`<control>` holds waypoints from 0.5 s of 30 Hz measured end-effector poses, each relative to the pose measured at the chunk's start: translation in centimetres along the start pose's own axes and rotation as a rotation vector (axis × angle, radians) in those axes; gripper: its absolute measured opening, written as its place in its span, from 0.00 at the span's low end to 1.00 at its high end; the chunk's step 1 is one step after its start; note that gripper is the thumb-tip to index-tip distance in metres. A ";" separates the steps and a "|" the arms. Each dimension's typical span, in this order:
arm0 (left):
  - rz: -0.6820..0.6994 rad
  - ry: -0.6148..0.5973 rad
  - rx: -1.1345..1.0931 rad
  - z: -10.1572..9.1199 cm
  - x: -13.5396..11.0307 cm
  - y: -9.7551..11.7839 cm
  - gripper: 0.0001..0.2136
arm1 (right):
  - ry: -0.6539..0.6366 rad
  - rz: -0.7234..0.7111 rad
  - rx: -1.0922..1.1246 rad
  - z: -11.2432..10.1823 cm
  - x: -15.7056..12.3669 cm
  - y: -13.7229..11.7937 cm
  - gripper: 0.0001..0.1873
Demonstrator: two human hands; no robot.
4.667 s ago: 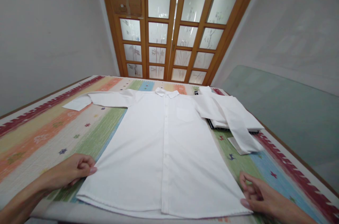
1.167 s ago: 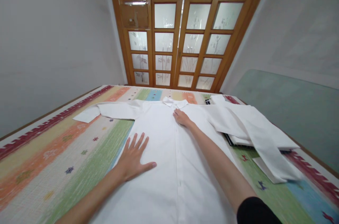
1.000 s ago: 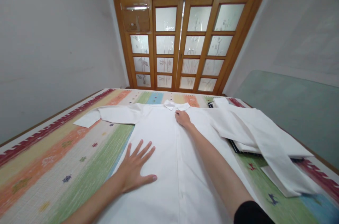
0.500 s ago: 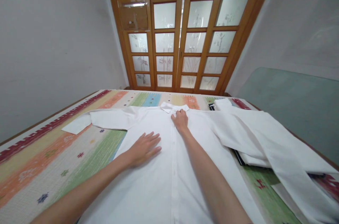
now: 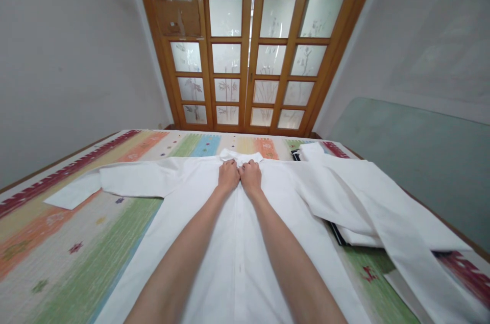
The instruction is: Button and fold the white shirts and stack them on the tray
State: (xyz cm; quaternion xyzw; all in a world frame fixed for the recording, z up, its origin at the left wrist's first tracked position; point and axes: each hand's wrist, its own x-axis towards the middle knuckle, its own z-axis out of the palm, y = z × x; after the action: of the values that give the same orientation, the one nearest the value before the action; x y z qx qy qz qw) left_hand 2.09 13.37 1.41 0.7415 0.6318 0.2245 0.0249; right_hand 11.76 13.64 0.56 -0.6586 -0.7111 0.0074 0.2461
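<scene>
A white long-sleeved shirt (image 5: 206, 242) lies spread front up, its collar (image 5: 242, 158) at the far end and its button placket running down the middle. Just below the collar, my left hand (image 5: 228, 175) is closed on the shirt front, left of the placket. Beside it, almost touching, my right hand (image 5: 250, 176) is closed on the cloth on the other side. The fingertips are partly hidden, and so is the top button area between them. One sleeve stretches out to the left; the other lies to the right over folded clothes.
Under the shirt is a striped, multicoloured cloth (image 5: 95, 247) covering the table or bed. Folded white and black clothes (image 5: 360, 236) are stacked at the right. Beyond the far edge stand wooden glass-paned doors (image 5: 247, 58). A pale green panel (image 5: 413, 155) leans at the right wall.
My left hand, flat and spread on the shirt's chest before, has moved up to the collar and closed beside my right hand. The view has shifted slightly.
</scene>
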 end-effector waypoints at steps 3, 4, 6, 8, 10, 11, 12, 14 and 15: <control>-0.051 0.019 0.009 0.1 0.8 -0.1 0.13 | -0.001 0.006 -0.001 -0.1 0.0 0.0 0.16; -0.067 0.025 0.005 0.2 1.0 -0.1 0.13 | -0.003 0.007 -0.004 -0.1 0.0 -0.1 0.15; -0.094 0.036 -0.025 0.3 1.5 -0.2 0.12 | -0.009 0.009 -0.010 -0.1 0.0 -0.1 0.15; -0.117 0.054 -0.086 0.5 1.9 -0.4 0.11 | -0.008 0.013 -0.004 -0.1 0.1 -0.1 0.15; -0.129 0.070 -0.145 0.8 2.4 -0.6 0.10 | 0.005 0.023 0.026 0.2 0.3 0.0 0.15; -0.133 0.077 -0.167 1.0 2.6 -0.7 0.09 | 0.016 0.033 0.053 0.3 0.4 0.2 0.15; -0.135 0.082 -0.184 1.1 2.7 -0.7 0.09 | 0.027 0.045 0.090 0.4 0.5 0.3 0.14; -0.129 0.093 -0.219 1.4 3.0 -0.9 0.08 | 0.049 0.069 0.186 0.8 0.8 0.7 0.13; -0.119 0.101 -0.241 1.5 3.1 -1.0 0.07 | 0.061 0.081 0.241 1.0 1.0 1.0 0.13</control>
State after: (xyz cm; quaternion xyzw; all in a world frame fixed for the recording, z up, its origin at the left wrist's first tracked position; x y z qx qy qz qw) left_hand 2.07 16.84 0.65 0.6822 0.6435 0.3338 0.0951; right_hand 12.31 14.98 -0.27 -0.6522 -0.6701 0.0826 0.3447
